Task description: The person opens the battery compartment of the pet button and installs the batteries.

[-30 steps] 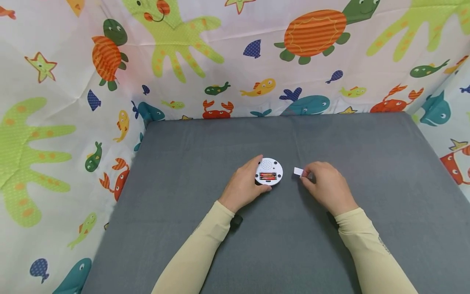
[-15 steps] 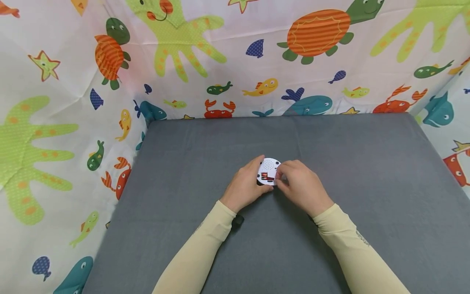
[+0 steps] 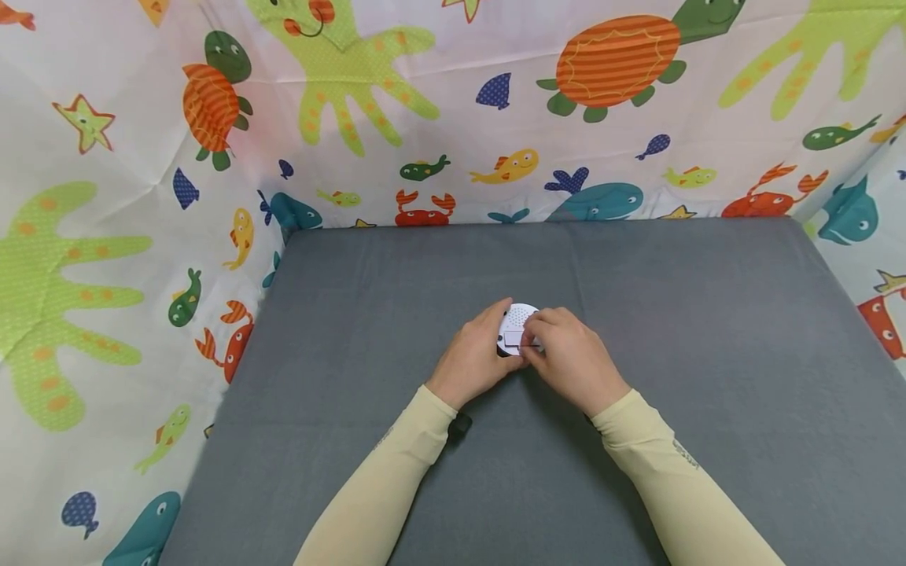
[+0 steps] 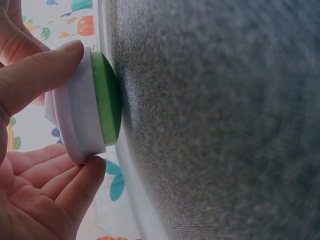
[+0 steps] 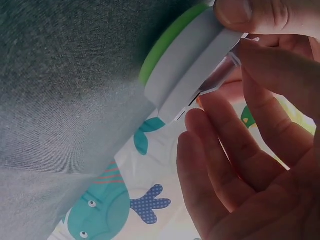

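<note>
A round white battery-powered device (image 3: 517, 316) lies on the grey table with its perforated back facing up. Its green side (image 4: 106, 100) faces down to the cloth, as the left wrist view shows. My left hand (image 3: 469, 350) grips the device's rim from the left, thumb on one side and fingers on the other. With thumb and fingertips, my right hand (image 3: 575, 358) pinches a small white battery cover (image 3: 512, 338). That cover lies over the battery compartment, slightly raised at its right end in the right wrist view (image 5: 222, 72). The batteries are mostly hidden.
The grey cloth-covered table (image 3: 396, 291) extends around both hands. A white curtain (image 3: 453, 126) with printed sea animals rises along the back and sides. A small black object (image 3: 460, 427) shows below my left wrist.
My right hand has moved left with the battery cover, from beside the device to over its battery compartment. The batteries seen earlier are now covered. My left hand keeps its grip.
</note>
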`<move>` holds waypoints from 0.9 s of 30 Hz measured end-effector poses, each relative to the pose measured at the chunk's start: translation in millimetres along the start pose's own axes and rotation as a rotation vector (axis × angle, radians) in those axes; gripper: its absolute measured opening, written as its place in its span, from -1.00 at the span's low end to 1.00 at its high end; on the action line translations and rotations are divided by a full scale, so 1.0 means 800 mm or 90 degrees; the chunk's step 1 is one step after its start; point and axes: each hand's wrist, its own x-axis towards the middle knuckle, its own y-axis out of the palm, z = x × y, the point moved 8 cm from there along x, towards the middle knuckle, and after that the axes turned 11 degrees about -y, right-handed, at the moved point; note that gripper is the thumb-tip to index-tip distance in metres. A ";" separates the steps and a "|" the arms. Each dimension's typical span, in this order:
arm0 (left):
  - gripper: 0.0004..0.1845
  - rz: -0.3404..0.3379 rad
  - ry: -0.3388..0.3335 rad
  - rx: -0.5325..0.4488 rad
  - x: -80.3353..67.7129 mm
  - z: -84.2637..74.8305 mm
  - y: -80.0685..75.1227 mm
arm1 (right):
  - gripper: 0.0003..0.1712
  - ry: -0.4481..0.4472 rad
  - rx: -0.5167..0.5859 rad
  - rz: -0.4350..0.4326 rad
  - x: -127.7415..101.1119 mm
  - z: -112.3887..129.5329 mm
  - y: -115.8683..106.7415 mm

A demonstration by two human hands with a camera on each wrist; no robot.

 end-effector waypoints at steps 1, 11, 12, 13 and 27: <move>-0.02 0.000 0.001 -0.001 0.000 0.000 0.000 | -0.83 0.000 0.000 -0.002 0.000 0.000 -0.001; -0.01 0.007 -0.001 -0.002 0.001 -0.001 0.001 | -0.84 0.002 0.012 0.003 0.000 -0.002 0.001; -0.01 0.007 0.001 -0.001 0.001 -0.001 0.001 | -0.85 0.006 0.016 0.001 0.000 -0.004 0.001; -0.01 0.006 0.004 -0.001 0.001 -0.001 0.001 | -0.85 0.011 0.022 -0.003 -0.001 -0.006 0.000; 0.02 0.007 0.021 0.007 -0.001 -0.002 0.002 | -0.50 0.147 0.156 0.006 -0.011 -0.040 0.016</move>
